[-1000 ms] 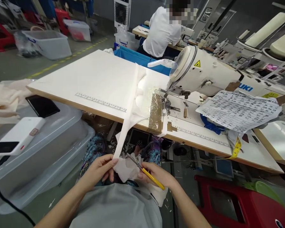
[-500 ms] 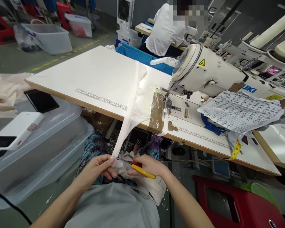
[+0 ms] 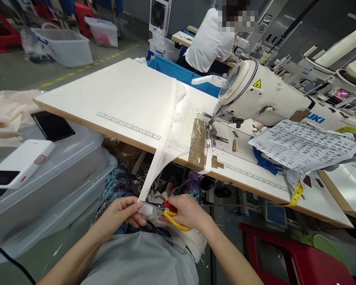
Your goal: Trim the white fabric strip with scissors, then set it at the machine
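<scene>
1. The white worktable (image 3: pixel 106 93), its top marked with printed rulers, runs from the left of the frame down to the lower right.
2. A translucent plastic bin (image 3: pixel 62 186) fills the left edge, a dark phone and a white device with a black cable lying on top.
3. The sewing machine (image 3: pixel 267 93) stands at the upper right, with a handwritten sheet (image 3: pixel 305 144) in front of its body.
4. A red stool (image 3: pixel 317 253) sits at the lower right.
5. The pale fabric (image 3: pixel 154 170) lies on the table near the centre; a narrow strip of it hangs over the front edge toward the lower centre.
6. The right hand (image 3: pixel 185 209), lower centre, is wrapped around the scissors' handles.
7. The left hand (image 3: pixel 124 215), just left of it, pinches the strip's lower end between thumb and fingers.
8. The scissors (image 3: pixel 175 225), yellow and red at the handles, point left, tips at the strip beside the left fingertips; whether the blades straddle it, I cannot tell.
9. A small wooden-handled tool (image 3: pixel 234 144) lies right of the needle area.
</scene>
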`<state>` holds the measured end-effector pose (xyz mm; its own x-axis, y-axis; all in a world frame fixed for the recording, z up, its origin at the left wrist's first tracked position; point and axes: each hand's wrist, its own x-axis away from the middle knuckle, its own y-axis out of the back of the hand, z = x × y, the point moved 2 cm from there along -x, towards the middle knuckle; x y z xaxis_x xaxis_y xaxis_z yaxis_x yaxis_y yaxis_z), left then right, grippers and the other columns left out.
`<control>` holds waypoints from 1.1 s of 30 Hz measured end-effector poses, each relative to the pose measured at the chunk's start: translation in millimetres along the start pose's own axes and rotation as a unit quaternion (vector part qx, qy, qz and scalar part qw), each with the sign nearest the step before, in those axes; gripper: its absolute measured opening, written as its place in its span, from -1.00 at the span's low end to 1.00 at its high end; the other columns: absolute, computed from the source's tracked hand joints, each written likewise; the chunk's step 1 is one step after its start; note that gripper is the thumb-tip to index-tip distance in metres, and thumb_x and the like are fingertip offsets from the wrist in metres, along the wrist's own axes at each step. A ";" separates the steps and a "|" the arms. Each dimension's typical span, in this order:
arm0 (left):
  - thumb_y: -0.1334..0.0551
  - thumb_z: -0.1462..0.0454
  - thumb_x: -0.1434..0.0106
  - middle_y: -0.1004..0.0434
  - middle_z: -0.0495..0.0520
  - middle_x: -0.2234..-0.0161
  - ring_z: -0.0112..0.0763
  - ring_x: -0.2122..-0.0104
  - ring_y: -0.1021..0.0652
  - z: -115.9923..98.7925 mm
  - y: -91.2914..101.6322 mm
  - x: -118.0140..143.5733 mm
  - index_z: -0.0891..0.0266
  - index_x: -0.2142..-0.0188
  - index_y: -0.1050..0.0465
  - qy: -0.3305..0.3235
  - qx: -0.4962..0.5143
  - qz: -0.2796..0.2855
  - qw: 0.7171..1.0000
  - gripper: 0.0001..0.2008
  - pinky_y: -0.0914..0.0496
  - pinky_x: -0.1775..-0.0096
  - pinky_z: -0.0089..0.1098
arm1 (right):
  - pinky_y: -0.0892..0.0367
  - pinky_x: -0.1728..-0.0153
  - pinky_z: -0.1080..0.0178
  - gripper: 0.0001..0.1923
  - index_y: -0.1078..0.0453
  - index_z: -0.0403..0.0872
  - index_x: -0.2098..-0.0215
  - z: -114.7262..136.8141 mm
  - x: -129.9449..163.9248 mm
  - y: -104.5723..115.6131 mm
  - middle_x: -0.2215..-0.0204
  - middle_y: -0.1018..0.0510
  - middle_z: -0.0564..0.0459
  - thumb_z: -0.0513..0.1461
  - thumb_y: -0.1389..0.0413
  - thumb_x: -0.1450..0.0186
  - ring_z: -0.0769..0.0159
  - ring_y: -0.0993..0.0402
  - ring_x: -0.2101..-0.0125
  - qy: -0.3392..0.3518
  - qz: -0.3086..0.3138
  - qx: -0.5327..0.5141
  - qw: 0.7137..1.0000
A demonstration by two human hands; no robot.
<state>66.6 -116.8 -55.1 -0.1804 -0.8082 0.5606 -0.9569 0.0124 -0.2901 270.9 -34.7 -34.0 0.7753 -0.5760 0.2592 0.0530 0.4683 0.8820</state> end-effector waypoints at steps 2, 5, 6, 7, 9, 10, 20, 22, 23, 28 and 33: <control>-0.40 -0.16 0.05 -0.63 0.15 0.55 -0.35 0.53 -0.58 -0.5 -0.3 -1.0 0.27 0.47 -0.44 0.004 0.003 -0.003 1.000 -0.47 -0.44 0.44 -0.47 | 0.19 0.56 0.32 -0.53 -0.27 -0.08 0.53 1.4 -2.8 -0.5 0.62 -0.28 0.17 0.12 -0.16 -0.20 0.47 -0.06 0.62 0.008 -0.009 0.007 1.000; -0.40 -0.16 0.06 -0.62 0.14 0.56 -0.35 0.53 -0.58 -0.6 -2.0 -1.4 0.27 0.46 -0.44 0.009 0.001 0.000 1.000 -0.47 -0.44 0.45 -0.46 | 0.19 0.56 0.32 -0.57 -0.27 -0.08 0.53 3.4 -7.9 -3.0 0.62 -0.27 0.18 0.08 -0.19 -0.20 0.47 -0.08 0.62 0.012 -0.021 0.007 1.000; -0.39 -0.16 0.05 -0.62 0.14 0.56 -0.35 0.53 -0.57 -0.3 -2.2 -1.1 0.27 0.45 -0.44 0.010 -0.002 0.001 1.000 -0.47 -0.43 0.44 -0.46 | 0.19 0.56 0.32 -0.58 -0.26 -0.08 0.54 3.7 -8.9 -4.4 0.63 -0.25 0.18 0.05 -0.20 -0.20 0.47 -0.06 0.62 0.011 -0.022 0.003 1.000; -0.38 -0.17 0.03 -0.61 0.13 0.56 -0.34 0.52 -0.58 0.0 -1.6 -0.7 0.27 0.44 -0.44 0.010 -0.007 0.003 1.000 -0.47 -0.44 0.43 -0.45 | 0.18 0.56 0.32 -0.58 -0.24 -0.08 0.56 3.5 -9.0 -6.1 0.65 -0.23 0.19 0.03 -0.21 -0.19 0.47 -0.05 0.63 0.007 -0.024 -0.004 1.000; -0.32 -0.19 -0.03 -0.61 0.15 0.54 -0.30 0.49 -0.59 0.5 2.6 -0.3 0.26 0.41 -0.44 0.016 -0.039 0.014 0.999 -0.47 -0.45 0.40 -0.41 | 0.17 0.56 0.33 -0.58 -0.21 -0.08 0.59 2.2 -5.7 -10.0 0.66 -0.20 0.20 0.01 -0.21 -0.20 0.48 -0.02 0.64 -0.004 -0.034 -0.028 0.999; -0.30 -0.18 -0.06 -0.62 0.16 0.51 -0.27 0.48 -0.59 0.1 6.8 -0.9 0.26 0.35 -0.45 0.013 -0.070 0.016 0.997 -0.47 -0.45 0.39 -0.38 | 0.17 0.56 0.33 -0.57 -0.18 -0.08 0.60 1.2 -2.0 -12.3 0.66 -0.18 0.20 0.00 -0.20 -0.20 0.48 -0.01 0.64 -0.013 -0.043 -0.044 0.998; -0.20 0.05 -0.22 -0.40 0.20 -0.01 -0.08 -0.05 -0.36 -44.5 27.6 -70.3 0.18 0.04 -0.45 -0.331 -0.356 -0.242 0.840 -0.62 -0.29 -0.01 -0.25 | 0.11 0.56 0.35 -0.56 0.08 -0.02 0.56 3.4 47.1 -32.1 0.63 -0.11 0.21 -0.05 -0.11 -0.20 0.44 0.01 0.60 -0.103 -0.130 -0.213 0.963; -0.17 0.02 -0.22 -0.46 0.15 0.09 -0.12 0.00 -0.40 -41.2 21.6 -83.7 0.17 0.21 -0.48 -0.312 -0.327 -0.233 0.861 -0.69 -0.29 0.00 -0.30 | 0.08 0.56 0.36 -0.57 0.07 -0.01 0.55 4.1 51.4 -32.0 0.61 -0.15 0.19 -0.06 -0.11 -0.21 0.43 -0.02 0.59 -0.104 -0.141 -0.247 0.953; -0.14 0.01 -0.24 -0.49 0.13 0.18 -0.16 0.09 -0.45 -36.0 22.6 -86.9 0.18 0.28 -0.47 -0.294 -0.315 -0.235 0.872 -0.68 -0.32 0.06 -0.33 | 0.05 0.56 0.36 -0.58 0.05 -0.01 0.54 3.3 53.8 -31.9 0.61 -0.17 0.19 -0.06 -0.12 -0.21 0.43 -0.04 0.58 -0.107 -0.147 -0.260 0.948; -0.11 -0.03 -0.17 -0.33 -0.05 0.68 -0.28 0.64 -0.39 12.6 67.8 -70.7 0.15 0.43 -0.29 -0.173 -0.285 -0.302 0.893 -0.69 -0.23 0.52 -0.40 | -0.01 0.55 0.37 -0.60 -0.03 -0.03 0.54 -9.2 71.9 -34.2 0.60 -0.17 0.19 -0.05 -0.12 -0.23 0.42 -0.05 0.56 -0.137 -0.182 -0.300 0.926; -0.23 0.04 -0.10 -0.24 -0.14 0.72 -0.30 0.68 -0.34 32.7 66.9 -24.9 0.11 0.28 -0.33 -0.133 -0.279 -0.290 0.906 -0.73 -0.20 0.54 -0.41 | 0.00 0.55 0.37 -0.60 -0.09 -0.05 0.55 -18.8 78.0 -43.0 0.61 -0.16 0.19 -0.01 -0.12 -0.24 0.43 -0.07 0.56 -0.154 -0.187 -0.345 0.907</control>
<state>14.5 -115.1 -113.7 0.3793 -0.8866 0.2645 -0.8528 -0.2241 0.4718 340.9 -87.2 -59.2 0.4150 -0.8910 0.1839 0.7395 0.4481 0.5024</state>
